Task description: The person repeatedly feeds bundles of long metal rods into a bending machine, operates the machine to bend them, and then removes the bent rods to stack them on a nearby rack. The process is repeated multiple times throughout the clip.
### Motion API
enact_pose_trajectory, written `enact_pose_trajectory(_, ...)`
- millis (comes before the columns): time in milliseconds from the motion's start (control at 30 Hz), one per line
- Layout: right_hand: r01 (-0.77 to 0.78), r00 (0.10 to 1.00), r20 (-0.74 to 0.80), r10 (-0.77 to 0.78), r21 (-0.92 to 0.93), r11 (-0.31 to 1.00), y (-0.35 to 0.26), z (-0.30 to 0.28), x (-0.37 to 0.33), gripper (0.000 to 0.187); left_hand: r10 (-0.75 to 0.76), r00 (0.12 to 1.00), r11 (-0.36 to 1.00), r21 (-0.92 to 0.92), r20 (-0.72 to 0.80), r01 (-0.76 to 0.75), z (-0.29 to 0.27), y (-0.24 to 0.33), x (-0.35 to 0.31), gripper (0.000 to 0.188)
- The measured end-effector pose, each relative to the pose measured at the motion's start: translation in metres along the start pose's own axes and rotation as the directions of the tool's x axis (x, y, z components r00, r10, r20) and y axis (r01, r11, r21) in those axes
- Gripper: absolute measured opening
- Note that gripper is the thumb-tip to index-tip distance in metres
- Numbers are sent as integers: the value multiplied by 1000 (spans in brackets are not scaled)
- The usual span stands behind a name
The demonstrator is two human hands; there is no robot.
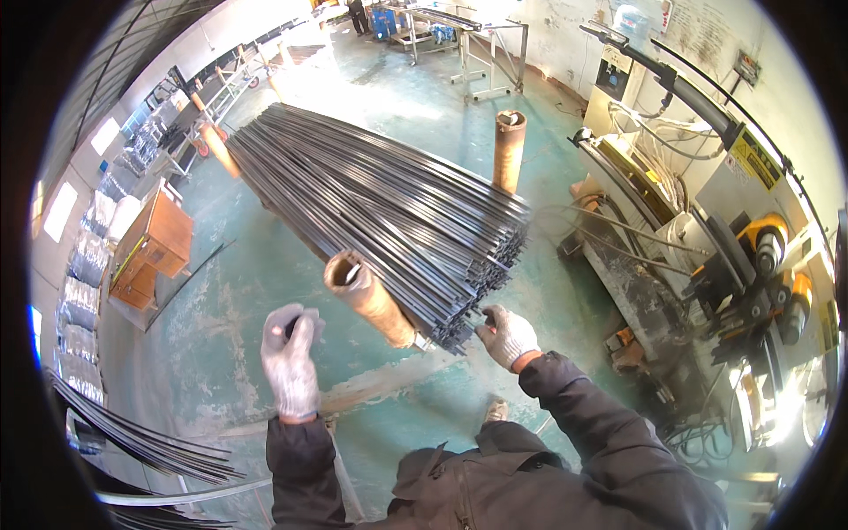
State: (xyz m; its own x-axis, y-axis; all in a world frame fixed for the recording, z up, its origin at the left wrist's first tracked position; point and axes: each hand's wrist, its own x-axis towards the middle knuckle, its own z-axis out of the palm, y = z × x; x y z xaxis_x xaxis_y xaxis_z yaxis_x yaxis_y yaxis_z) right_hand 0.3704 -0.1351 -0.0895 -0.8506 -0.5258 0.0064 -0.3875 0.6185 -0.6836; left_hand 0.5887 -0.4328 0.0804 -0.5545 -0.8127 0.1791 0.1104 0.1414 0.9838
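A large stack of long, thin dark metal rods [380, 203] stretches away from me, with its near ends bunched unevenly. My right hand [510, 337], in a pale knit glove, is at those near ends. Its thumb and fingers close around what looks like the tip of one rod, though the grip is partly hidden. Left of the stack, my left hand [291, 360], gloved too, is raised apart from the rods. Its fingers are curved with a gap between them, and nothing shows in it.
Rusty upright tubes flank the stack, one near left [367, 300] and one at right [509, 152]. A machine [698, 203] with hoses and cables stands along the right. A wooden cabinet [159, 238] stands at left; more dark strips [150, 437] lie lower left.
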Motion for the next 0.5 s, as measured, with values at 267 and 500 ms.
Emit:
enact_pose_trajectory(267,-55,986,-164,32,-142,988,52,-48,160,55,411,910,631,705,49,-323,111,-59,103,17)
enact_pose_trajectory(500,-152,985,-138,99,-453,878,89,-41,295,75,516,856,528,776,32,-347,129,-79,112,12)
